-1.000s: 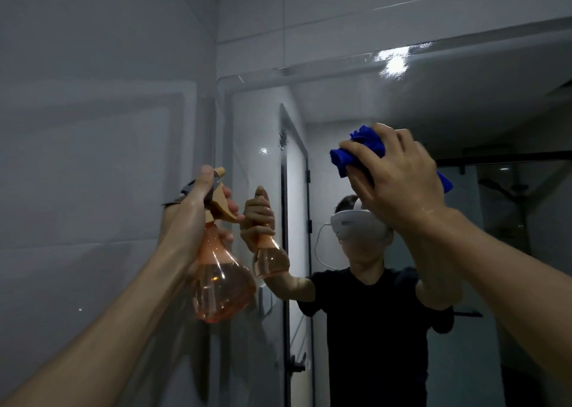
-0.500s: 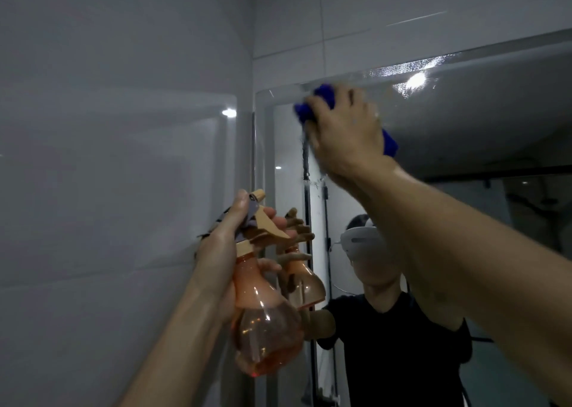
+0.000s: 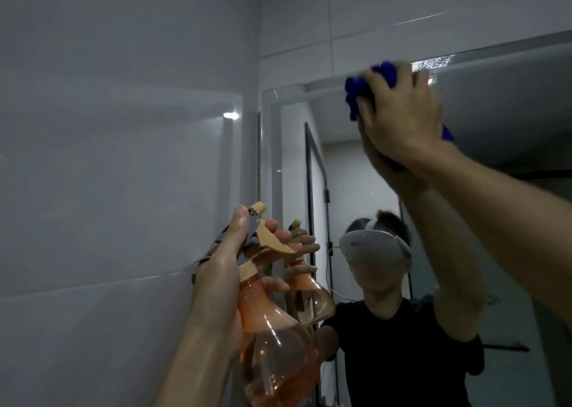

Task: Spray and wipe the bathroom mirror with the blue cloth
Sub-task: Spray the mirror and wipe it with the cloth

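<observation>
Right hand (image 3: 399, 112): raised, fingers curled over bunched blue cloth (image 3: 356, 95), pressing it against glass.
Blue cloth: on mirror (image 3: 510, 112), just below top edge, right of upper left corner.
Left hand (image 3: 223, 270): gripping neck of spray bottle (image 3: 275, 344), fingers around trigger.
Spray bottle: orange, translucent, liquid in lower part; held near mirror's left edge, nozzle toward glass.
Mirror: wall-mounted, grey tiled wall (image 3: 123, 159) on left; droplet speckle along top edge right of cloth.

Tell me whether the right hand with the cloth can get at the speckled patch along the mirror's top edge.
Probably yes: the right hand presses the blue cloth right beside the speckled patch, nothing between.
</observation>
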The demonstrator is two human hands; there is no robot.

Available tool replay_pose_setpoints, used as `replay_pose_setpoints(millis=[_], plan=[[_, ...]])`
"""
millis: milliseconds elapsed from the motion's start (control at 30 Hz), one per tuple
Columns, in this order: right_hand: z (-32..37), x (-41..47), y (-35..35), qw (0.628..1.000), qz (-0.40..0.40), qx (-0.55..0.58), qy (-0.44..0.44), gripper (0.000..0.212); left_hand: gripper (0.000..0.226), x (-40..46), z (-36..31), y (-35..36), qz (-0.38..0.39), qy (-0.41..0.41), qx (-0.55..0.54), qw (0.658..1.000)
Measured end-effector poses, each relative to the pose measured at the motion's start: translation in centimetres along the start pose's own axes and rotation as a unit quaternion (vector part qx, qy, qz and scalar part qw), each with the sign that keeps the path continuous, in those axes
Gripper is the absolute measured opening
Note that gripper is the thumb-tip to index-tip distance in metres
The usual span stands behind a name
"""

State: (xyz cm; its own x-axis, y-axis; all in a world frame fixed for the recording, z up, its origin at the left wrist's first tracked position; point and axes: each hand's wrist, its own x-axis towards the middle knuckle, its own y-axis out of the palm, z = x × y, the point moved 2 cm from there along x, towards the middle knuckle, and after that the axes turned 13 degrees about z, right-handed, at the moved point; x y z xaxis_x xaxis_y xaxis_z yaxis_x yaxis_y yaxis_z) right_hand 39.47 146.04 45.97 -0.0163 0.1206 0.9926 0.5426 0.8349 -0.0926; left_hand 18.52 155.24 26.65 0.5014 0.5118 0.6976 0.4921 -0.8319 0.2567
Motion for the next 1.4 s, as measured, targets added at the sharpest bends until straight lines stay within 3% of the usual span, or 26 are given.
replay_pose_setpoints(millis=[133, 267, 467, 533, 633, 700, 867, 1000, 1133, 1400], plan=[[5.9, 5.3, 1.5, 0.999, 0.037, 0.002, -0.018, 0.043, 0.046, 0.2, -0.1, -0.1, 0.005, 0.007, 0.001, 1.0], [12.5, -1.0, 4.6, 0.98, 0.055, -0.018, -0.193, 0.045, 0.046, 0.0, -0.7, 0.1, 0.012, 0.015, -0.031, 0.999], [9.6, -11.7, 4.9, 0.935, 0.128, 0.001, -0.331, 0.054, 0.049, -0.3, -1.0, 0.3, 0.014, 0.016, -0.043, 0.999], [8.7, -10.4, 4.7, 0.945, 0.104, -0.014, -0.311, 0.051, 0.048, -0.3, -1.1, 0.5, 0.014, 0.016, -0.046, 0.999], [8.7, -3.1, 3.9, 0.981, 0.061, -0.018, -0.184, 0.046, 0.047, -0.2, -1.1, 0.5, 0.01, 0.02, -0.04, 0.999], [9.3, 2.6, 3.3, 0.987, 0.078, -0.007, -0.139, 0.046, 0.047, -0.2, -1.1, 0.4, 0.011, 0.025, -0.04, 0.999], [12.0, 5.0, 4.1, 0.988, 0.072, -0.045, -0.129, 0.045, 0.046, -0.1, -0.7, 0.1, 0.007, 0.026, -0.037, 0.999], [11.7, 0.5, 4.6, 0.965, 0.072, -0.016, -0.25, 0.049, 0.045, 0.1, -0.5, 0.7, 0.004, 0.021, -0.018, 1.0], [7.0, 2.1, 2.8, 0.974, 0.068, -0.026, -0.213, 0.049, 0.045, 0.5, 0.1, 2.6, 0.023, 0.012, -0.024, 0.999], [-10.0, 1.9, -3.2, 0.997, 0.007, -0.053, -0.063, 0.05, 0.047, 1.0, 2.6, 7.8, 0.071, -0.017, -0.034, 0.997]])
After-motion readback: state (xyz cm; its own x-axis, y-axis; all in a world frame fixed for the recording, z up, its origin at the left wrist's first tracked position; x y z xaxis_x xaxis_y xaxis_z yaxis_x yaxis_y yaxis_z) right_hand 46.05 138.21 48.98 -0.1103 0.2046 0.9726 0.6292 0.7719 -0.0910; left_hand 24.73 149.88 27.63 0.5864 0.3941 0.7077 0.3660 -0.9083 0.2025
